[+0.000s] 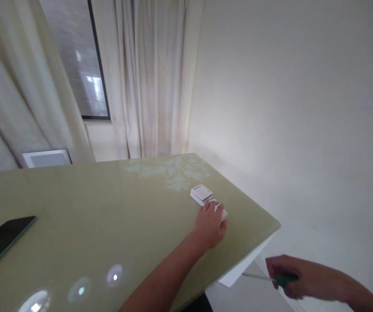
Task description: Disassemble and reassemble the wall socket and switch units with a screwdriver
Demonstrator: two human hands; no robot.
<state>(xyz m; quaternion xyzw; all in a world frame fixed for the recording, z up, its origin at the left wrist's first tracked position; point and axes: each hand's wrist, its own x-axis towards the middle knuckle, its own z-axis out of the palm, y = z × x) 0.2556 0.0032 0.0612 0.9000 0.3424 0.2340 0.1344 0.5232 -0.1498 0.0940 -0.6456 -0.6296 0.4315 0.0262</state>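
Observation:
My left hand (210, 225) reaches across the green glass-topped table (108, 216) and closes over a small white object (222, 211) near the right edge. Just beyond it lies a white square wall switch (201, 193), touching or nearly touching that object. My right hand (288, 276) is off the table, below its right corner, wrapped round a screwdriver with a green handle (283, 281) and a thin metal shaft (254, 275) pointing left.
A black phone (1, 242) lies near the table's left edge. A pale flower print marks the far end of the table. Curtains (150, 78), a window and a white framed panel (46, 157) stand behind; a plain wall is to the right.

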